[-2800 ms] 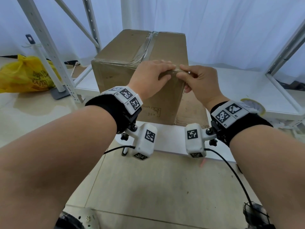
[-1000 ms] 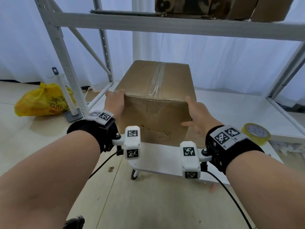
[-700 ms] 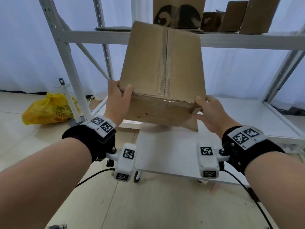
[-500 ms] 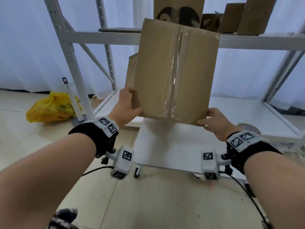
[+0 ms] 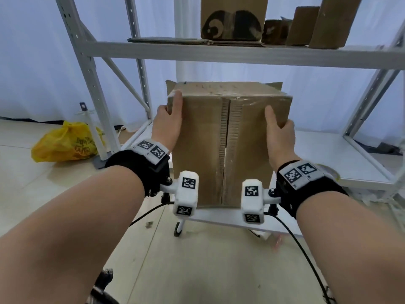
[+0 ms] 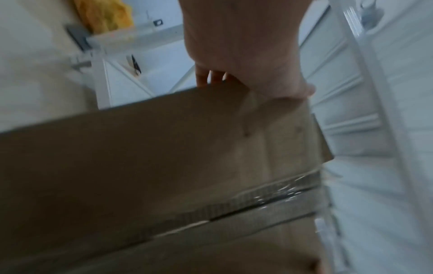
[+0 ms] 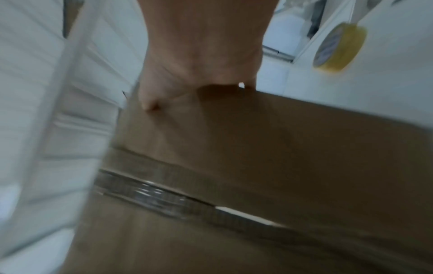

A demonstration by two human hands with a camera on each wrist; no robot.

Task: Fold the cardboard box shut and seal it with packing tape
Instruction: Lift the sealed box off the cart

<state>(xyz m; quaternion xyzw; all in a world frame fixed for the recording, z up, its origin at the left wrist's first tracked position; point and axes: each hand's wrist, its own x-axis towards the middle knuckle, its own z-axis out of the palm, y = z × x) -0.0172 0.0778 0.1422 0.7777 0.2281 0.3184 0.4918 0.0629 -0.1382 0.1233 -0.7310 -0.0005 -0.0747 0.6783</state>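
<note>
The brown cardboard box [image 5: 203, 150] stands on end over the white low shelf [image 5: 317, 154], its taped seam [image 5: 225, 150] facing me and running top to bottom. Flap edges stick out behind its top corners. My left hand [image 5: 168, 123] grips the upper left edge, thumb on the near face, fingers round the side. My right hand [image 5: 278, 132] grips the right edge the same way. Both wrist views are blurred: the left hand [image 6: 241, 46] and the right hand [image 7: 201, 46] each clasp a box edge [image 6: 164, 166] [image 7: 281, 157]. A yellow tape roll [image 7: 339, 48] lies on the shelf at right.
A white metal rack upright [image 5: 87, 73] rises at left, with a yellow plastic bag [image 5: 65, 143] on the floor beside it. The upper shelf [image 5: 241, 54] carries several cardboard boxes [image 5: 233, 17] above the held box. Tiled floor lies in front.
Both hands left the top seam, took the box by its sides, lifted it and tipped it over. It now sits lower, with the taped face turned toward me.
</note>
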